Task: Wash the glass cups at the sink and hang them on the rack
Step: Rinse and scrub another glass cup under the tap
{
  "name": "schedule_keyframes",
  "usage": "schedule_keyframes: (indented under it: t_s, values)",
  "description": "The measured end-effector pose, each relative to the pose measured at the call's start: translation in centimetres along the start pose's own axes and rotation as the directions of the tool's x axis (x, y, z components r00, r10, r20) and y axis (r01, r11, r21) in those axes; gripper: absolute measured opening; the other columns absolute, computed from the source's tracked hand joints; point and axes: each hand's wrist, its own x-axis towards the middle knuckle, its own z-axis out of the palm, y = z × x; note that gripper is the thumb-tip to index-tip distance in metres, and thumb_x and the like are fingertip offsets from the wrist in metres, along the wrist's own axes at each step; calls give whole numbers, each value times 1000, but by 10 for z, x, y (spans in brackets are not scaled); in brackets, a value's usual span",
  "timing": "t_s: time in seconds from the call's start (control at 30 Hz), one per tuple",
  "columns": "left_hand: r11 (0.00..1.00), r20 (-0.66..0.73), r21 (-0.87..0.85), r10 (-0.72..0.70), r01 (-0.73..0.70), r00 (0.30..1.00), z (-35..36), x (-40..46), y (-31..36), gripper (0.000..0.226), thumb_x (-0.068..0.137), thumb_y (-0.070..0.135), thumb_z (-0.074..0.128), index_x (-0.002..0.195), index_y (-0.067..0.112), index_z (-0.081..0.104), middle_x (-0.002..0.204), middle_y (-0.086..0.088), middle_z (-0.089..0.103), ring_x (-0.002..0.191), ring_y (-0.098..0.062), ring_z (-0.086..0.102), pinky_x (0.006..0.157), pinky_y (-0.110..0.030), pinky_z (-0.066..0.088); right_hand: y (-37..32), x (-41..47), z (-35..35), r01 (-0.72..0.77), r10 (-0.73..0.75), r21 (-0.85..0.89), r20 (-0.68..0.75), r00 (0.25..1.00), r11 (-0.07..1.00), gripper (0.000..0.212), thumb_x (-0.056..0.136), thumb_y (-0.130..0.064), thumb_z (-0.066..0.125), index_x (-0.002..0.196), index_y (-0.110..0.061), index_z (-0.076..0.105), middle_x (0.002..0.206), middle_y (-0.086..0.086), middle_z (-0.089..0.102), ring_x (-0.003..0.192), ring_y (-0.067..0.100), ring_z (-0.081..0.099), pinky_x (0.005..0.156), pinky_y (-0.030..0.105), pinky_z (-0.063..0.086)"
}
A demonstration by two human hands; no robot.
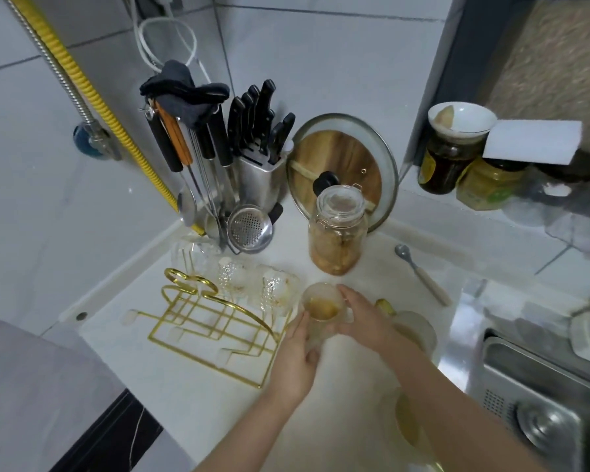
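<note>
A glass cup (320,304) with brownish residue inside stands on the white counter beside the gold wire rack (215,321). My left hand (298,359) grips its near side and my right hand (365,318) holds its right side by the handle. Two textured glass cups (276,289) hang on the rack, and another clear glass (191,257) sits behind them. Partly hidden by my right arm are one more frosted cup (418,330) and a glass with yellowish liquid (406,420). The steel sink (542,386) is at the right.
A clip-top jar (337,233) with food stands behind the cup. Beyond it are a knife block (259,158), hanging utensils (201,172) and a pot lid (344,168). A spoon (423,270) lies near the sink. Jars (446,161) sit on the window ledge.
</note>
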Motion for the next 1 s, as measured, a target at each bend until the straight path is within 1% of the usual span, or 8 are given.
schedule_keyframes:
  t_s: [0.07, 0.2, 0.33, 0.4, 0.47, 0.63, 0.8, 1.0]
  values:
    - [1000, -19, 19, 13, -12, 1000, -1, -7, -5, 64, 88, 8, 58, 146, 13, 32, 148, -1, 38, 133, -20, 40, 112, -30, 31, -3, -9, 1, -14, 14, -36, 14, 1000, 999, 88, 74, -18, 79, 145, -11, 28, 141, 4, 39, 131, 21, 41, 105, 30, 36]
    - [997, -44, 78, 25, -22, 999, -7, -27, -13, 59, 88, 11, 59, 143, 23, 39, 136, 13, 44, 120, -13, 34, 100, -8, 19, -5, -31, 7, -37, 40, -85, 33, 999, 996, 87, 74, -23, 78, 144, -16, 27, 144, 3, 37, 131, 19, 40, 103, 29, 37]
    - [999, -17, -11, 42, -42, 999, -18, -46, -24, 52, 88, 5, 60, 136, 20, 47, 125, 10, 49, 116, -6, 36, 105, -15, 27, -13, -61, 21, -94, 95, -128, 3, 995, 987, 87, 77, -28, 76, 146, -19, 24, 144, -1, 38, 128, 18, 43, 94, 24, 35]
    - [987, 8, -164, 1, 0, 1000, -24, -52, -31, 50, 87, 5, 63, 133, 20, 48, 120, 8, 53, 111, -6, 49, 102, -22, 40, -15, -74, 35, -110, 108, -81, -25, 994, 991, 86, 75, -26, 78, 144, -15, 28, 143, 2, 39, 127, 18, 44, 97, 23, 36]
    - [969, 36, -238, -60, 67, 998, -30, -57, -39, 48, 86, 9, 66, 128, 23, 49, 108, 6, 56, 99, -6, 56, 88, -13, 45, -16, -90, 48, -132, 131, -32, -49, 990, 991, 84, 76, -24, 78, 143, -13, 29, 139, 2, 42, 125, 17, 44, 99, 23, 37]
    - [986, 155, -134, -74, 95, 985, -41, -70, -60, 9, 86, 21, 68, 92, 21, 61, 85, 6, 63, 76, 0, 56, 66, -6, 40, -7, -133, 85, -180, 204, 215, -97, 974, 960, 73, 80, -11, 71, 139, -18, 29, 127, 3, 49, 115, 19, 51, 71, 10, 46]
    - [986, 290, -158, -9, 57, 957, -52, -86, -67, 12, 90, 18, 63, 80, 22, 59, 77, 6, 59, 71, -4, 52, 64, -7, 40, 3, -163, 123, -103, 192, 367, -217, 957, 925, 81, 74, -6, 78, 135, -26, 30, 133, 0, 44, 123, 14, 44, 76, 0, 41]
    - [967, 258, -255, 42, 26, 965, -52, -102, -57, 15, 85, 13, 68, 85, 26, 59, 89, 4, 61, 82, -12, 58, 68, -8, 41, 1, -201, 134, -8, 221, 512, -357, 908, 859, 74, 75, -13, 79, 125, -42, 34, 129, -18, 42, 119, -11, 38, 86, 22, 53]
